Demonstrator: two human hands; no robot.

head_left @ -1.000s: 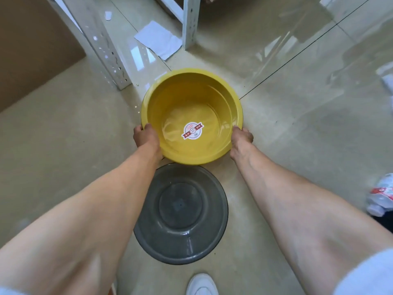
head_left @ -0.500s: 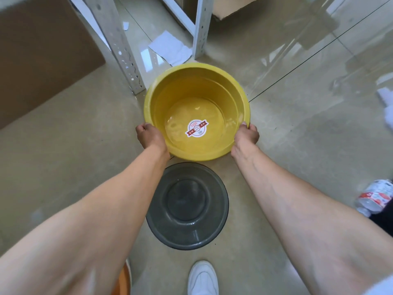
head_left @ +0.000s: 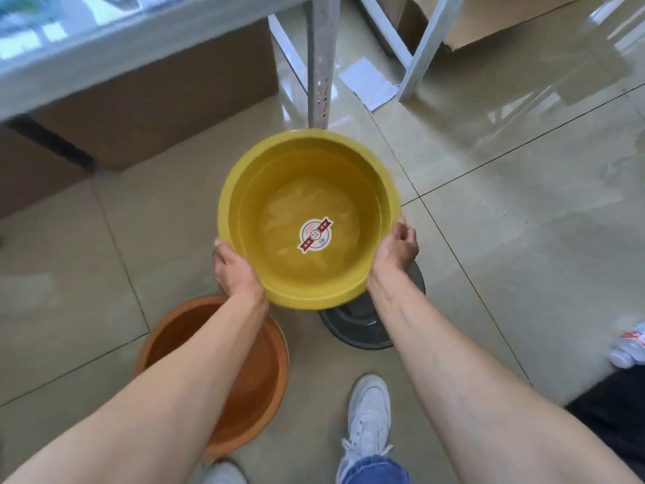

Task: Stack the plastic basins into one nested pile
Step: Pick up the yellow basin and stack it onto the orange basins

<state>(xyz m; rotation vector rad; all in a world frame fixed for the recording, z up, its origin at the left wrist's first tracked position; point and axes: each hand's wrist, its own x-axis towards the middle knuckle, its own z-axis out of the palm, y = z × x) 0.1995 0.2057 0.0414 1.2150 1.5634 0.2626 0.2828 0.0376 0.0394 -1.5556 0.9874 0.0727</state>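
I hold a yellow basin point(head_left: 307, 176) with a round sticker in its bottom, lifted above the floor. My left hand point(head_left: 232, 269) grips its near-left rim and my right hand point(head_left: 396, 248) grips its near-right rim. A dark grey basin point(head_left: 359, 326) stands on the floor below, mostly hidden under the yellow one and my right forearm. An orange basin point(head_left: 258, 372) sits on the floor at lower left, partly covered by my left forearm.
A metal shelf post point(head_left: 319, 64) rises just beyond the yellow basin, with cardboard boxes point(head_left: 146, 106) to the left. My white shoe point(head_left: 368, 417) stands near the basins. A plastic bottle point(head_left: 630, 345) lies at the right edge. A sheet of paper point(head_left: 368, 83) lies on the tiles.
The yellow basin has risen and come over the grey basin, covering most of it. The view has pulled back, bringing the orange basin into sight at lower left.
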